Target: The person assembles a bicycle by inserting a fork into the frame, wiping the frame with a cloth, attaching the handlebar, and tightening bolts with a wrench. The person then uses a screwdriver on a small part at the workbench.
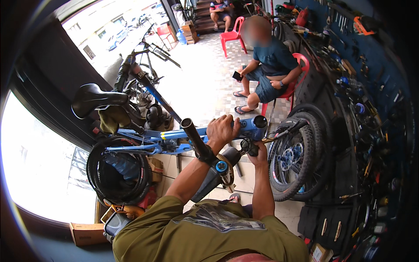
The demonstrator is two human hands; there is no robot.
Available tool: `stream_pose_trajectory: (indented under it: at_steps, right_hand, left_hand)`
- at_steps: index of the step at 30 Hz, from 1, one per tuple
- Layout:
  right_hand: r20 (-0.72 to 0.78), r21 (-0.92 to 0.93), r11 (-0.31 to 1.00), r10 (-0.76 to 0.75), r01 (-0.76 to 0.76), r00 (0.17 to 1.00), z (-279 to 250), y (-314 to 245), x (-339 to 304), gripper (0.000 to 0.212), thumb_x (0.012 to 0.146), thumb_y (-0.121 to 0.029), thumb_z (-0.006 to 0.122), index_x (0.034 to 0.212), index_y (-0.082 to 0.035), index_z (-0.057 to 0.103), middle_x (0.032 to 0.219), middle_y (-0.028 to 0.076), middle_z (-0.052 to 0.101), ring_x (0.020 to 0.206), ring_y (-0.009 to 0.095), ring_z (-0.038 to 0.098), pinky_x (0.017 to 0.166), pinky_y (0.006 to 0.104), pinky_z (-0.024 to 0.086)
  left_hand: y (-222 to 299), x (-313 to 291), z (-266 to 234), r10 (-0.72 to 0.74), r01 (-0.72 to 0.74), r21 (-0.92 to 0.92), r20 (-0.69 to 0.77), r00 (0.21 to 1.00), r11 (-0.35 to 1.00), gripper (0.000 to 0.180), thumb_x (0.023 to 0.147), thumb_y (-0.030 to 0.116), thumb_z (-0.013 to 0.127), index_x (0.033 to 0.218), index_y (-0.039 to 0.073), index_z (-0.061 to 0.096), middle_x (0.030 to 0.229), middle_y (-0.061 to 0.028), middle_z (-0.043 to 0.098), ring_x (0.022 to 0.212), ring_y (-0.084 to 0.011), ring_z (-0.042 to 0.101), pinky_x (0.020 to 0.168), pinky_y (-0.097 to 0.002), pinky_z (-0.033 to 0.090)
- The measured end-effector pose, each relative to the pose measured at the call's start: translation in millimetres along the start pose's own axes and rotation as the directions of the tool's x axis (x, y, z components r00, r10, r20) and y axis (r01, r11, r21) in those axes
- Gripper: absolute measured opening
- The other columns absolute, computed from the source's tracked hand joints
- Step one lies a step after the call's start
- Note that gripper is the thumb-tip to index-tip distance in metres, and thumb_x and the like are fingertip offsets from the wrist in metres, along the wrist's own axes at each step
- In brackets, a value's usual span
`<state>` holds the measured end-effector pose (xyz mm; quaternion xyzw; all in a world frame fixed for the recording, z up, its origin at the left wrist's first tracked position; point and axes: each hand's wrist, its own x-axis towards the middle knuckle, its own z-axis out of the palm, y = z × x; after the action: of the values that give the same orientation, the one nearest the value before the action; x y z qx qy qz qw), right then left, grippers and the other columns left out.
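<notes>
A blue bicycle frame [192,132] lies level in front of me, its open head tube [260,122] at the right end. My left hand [223,130] is closed over the frame's tube just left of the head tube. Below the head tube, my right hand [259,154] is closed at a dark rounded part; what its fingers hold is mostly hidden. A black tube [195,138] with an open upper end slants across my left forearm toward a blue round cap [221,166].
Bicycle wheels [291,159] stand on the right, beside a tool-covered wall [362,78]. A seated person [275,63] holds a phone on a red chair [299,65]. At left are a black saddle [98,99], tyres [97,174] and a cardboard box [87,234].
</notes>
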<state>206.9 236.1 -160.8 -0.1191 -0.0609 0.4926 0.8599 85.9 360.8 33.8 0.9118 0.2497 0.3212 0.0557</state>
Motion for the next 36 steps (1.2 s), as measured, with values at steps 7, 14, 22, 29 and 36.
stream_pose_trajectory:
  at_steps: [7,14,22,29,36]
  right_hand:
    - [0.038,-0.017,0.995,-0.102,0.103,0.994,16,-18,-15,0.054,0.084,-0.009,0.056,0.137,0.002,0.055,0.122,0.017,0.070,0.108,0.033,0.070,0.101,0.0470,0.055]
    - [-0.063,-0.037,0.996,-0.081,0.078,0.995,13,2,6,0.035,0.091,-0.013,0.060,0.123,0.000,0.066,0.111,0.014,0.074,0.095,0.028,0.073,0.081,0.0398,0.061]
    - [0.150,0.139,0.976,-0.188,0.167,0.971,-4,-3,-30,0.032,0.089,-0.006,0.052,0.118,0.000,0.064,0.101,0.013,0.069,0.085,0.026,0.069,0.087,0.0366,0.056]
    - [0.050,0.144,0.982,-0.129,0.121,0.990,3,-18,-24,0.039,0.087,-0.004,0.057,0.126,-0.001,0.061,0.101,0.014,0.069,0.096,0.030,0.071,0.091,0.0437,0.059]
    - [0.021,0.080,0.996,-0.046,0.044,0.999,25,-8,-15,0.044,0.085,-0.002,0.059,0.129,0.003,0.059,0.116,0.019,0.071,0.104,0.031,0.071,0.099,0.0447,0.056]
  left_hand:
    - [-4,-3,-1,-0.001,-0.001,0.041,0.051,0.999,0.999,0.039,0.100,0.041,0.058,0.079,0.009,0.064,0.075,-0.0155,0.068,0.071,-0.0381,0.070,0.067,-0.0487,0.054]
    - [2,2,0,0.007,-0.007,0.017,0.027,1.000,1.000,0.039,0.100,0.037,0.058,0.076,0.006,0.064,0.074,-0.0169,0.068,0.067,-0.0401,0.068,0.064,-0.0490,0.054]
    - [1,2,0,0.005,-0.006,0.027,0.046,0.999,1.000,0.039,0.100,0.038,0.057,0.077,0.007,0.064,0.075,-0.0162,0.068,0.066,-0.0412,0.067,0.064,-0.0498,0.053]
    - [0,-1,2,-0.031,0.029,0.022,0.068,0.997,0.999,0.038,0.101,0.037,0.053,0.081,0.007,0.064,0.078,-0.0160,0.068,0.069,-0.0430,0.066,0.065,-0.0522,0.051]
    - [-1,0,1,-0.032,0.030,0.032,0.068,0.997,0.999,0.039,0.101,0.038,0.053,0.081,0.007,0.064,0.079,-0.0167,0.068,0.070,-0.0432,0.066,0.065,-0.0522,0.052]
